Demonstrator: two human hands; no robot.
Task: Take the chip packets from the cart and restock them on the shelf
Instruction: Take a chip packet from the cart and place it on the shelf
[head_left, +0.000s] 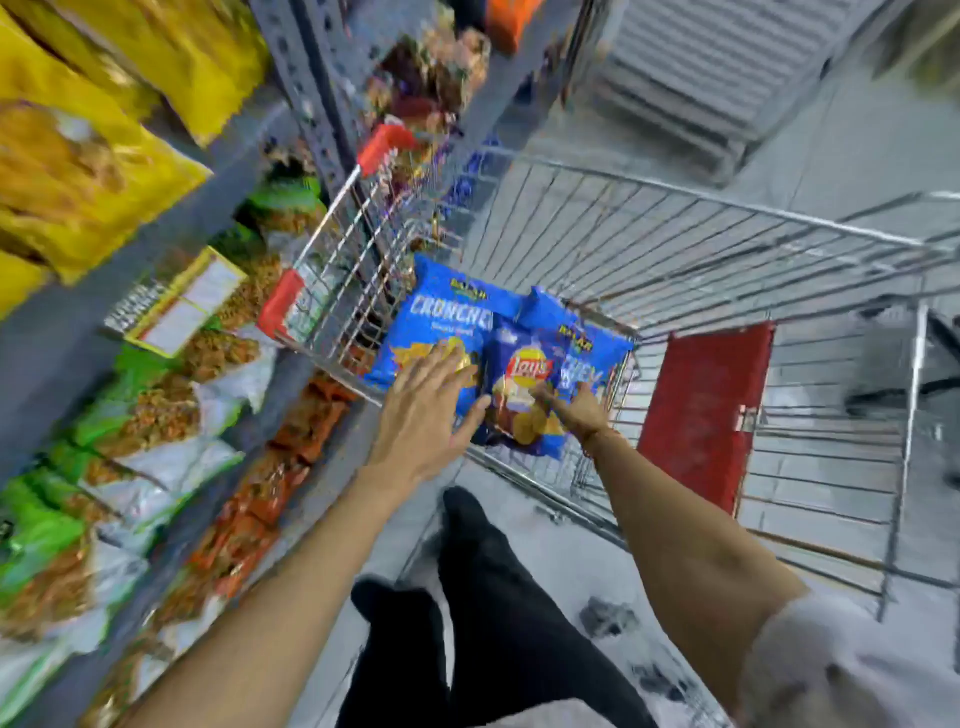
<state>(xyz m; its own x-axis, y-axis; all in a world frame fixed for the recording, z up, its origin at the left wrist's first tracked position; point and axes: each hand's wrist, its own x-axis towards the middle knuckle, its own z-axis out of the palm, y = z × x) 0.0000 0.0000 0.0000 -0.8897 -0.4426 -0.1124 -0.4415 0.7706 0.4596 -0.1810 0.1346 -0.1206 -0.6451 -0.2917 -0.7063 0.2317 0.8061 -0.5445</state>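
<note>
You're standing in a shop aisle on a pale floor, with grey metal shelving (218, 171) running down the left of the frame, stocked with yellow, green and orange snack bags. The wire cart (675, 218) sits at centre right, pulled close alongside the shelves, probably so each packet has only a short carry. The chip packets lie in its near corner, at the centre of the frame: a dark blue Lay's packet (522, 384) on top of two lighter blue packets (441, 322), overlapping in a loose pile. The Lay's packet lies flat, face up, its long axis running from the lower part of the frame toward the top, logo upright to you. Your left hand (426, 415) is spread open, fingers splayed, over the left blue packet, gripping nothing yet. Your right hand (582, 410) reaches to the Lay's packet's right edge, fingers curled at it; whether they've closed on it, I cannot tell.
</note>
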